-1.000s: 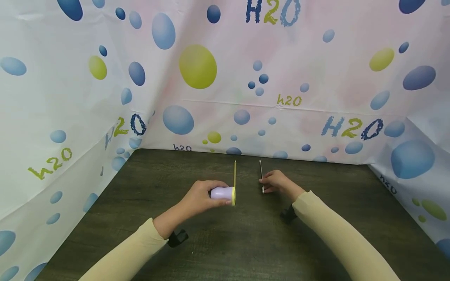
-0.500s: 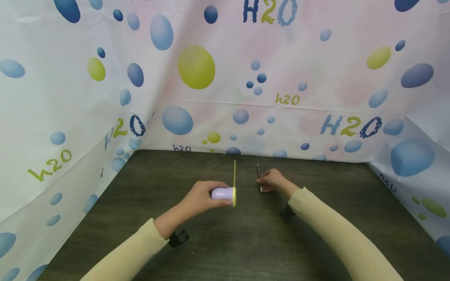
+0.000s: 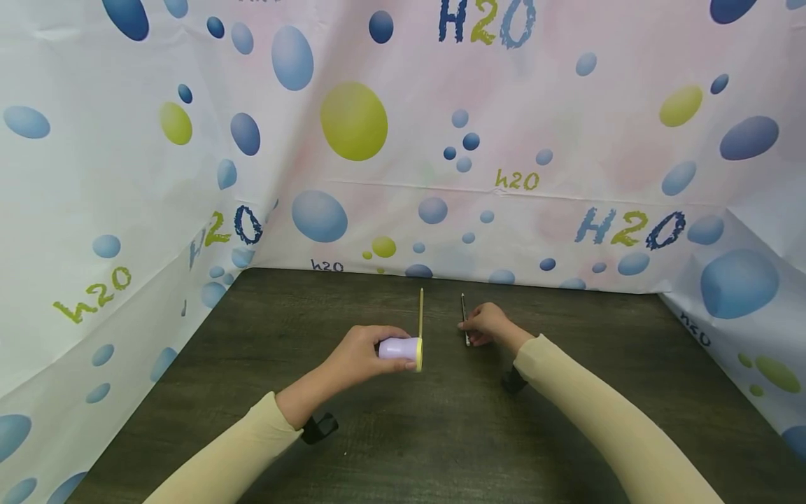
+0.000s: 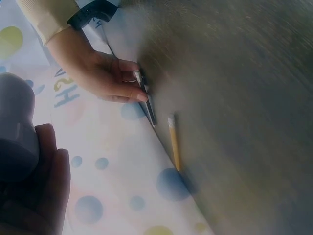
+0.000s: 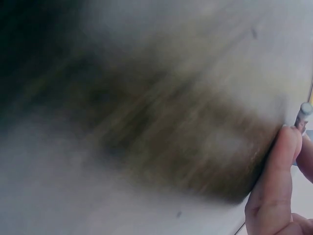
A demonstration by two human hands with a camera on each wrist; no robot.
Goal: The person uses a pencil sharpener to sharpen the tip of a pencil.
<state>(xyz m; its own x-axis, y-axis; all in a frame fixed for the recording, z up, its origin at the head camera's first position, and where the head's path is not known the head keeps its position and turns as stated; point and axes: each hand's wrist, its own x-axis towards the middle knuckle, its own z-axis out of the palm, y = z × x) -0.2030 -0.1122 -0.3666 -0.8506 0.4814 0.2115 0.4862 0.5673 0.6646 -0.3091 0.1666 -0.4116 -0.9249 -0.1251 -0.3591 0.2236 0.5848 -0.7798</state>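
My left hand grips a lilac cylinder with a yellow end, held on its side with that end facing right. A yellow pencil lies on the table beyond the yellow end; the left wrist view shows its pale eraser end. Between thumb and fingers my right hand pinches a dark pencil near its eraser end, its tip pointing away from me. In the right wrist view only the eraser end shows past the fingers. The dark pencil is to the right of the yellow one.
The dark wood-patterned table reaches back to a white sheet printed with blue and green bubbles, which also stands along the left and right sides. Black straps sit on both wrists.
The right hand has shifted slightly left, and the dark pencil's far tip has come a little nearer to me. The left hand and the lilac cylinder have stayed nearly still.
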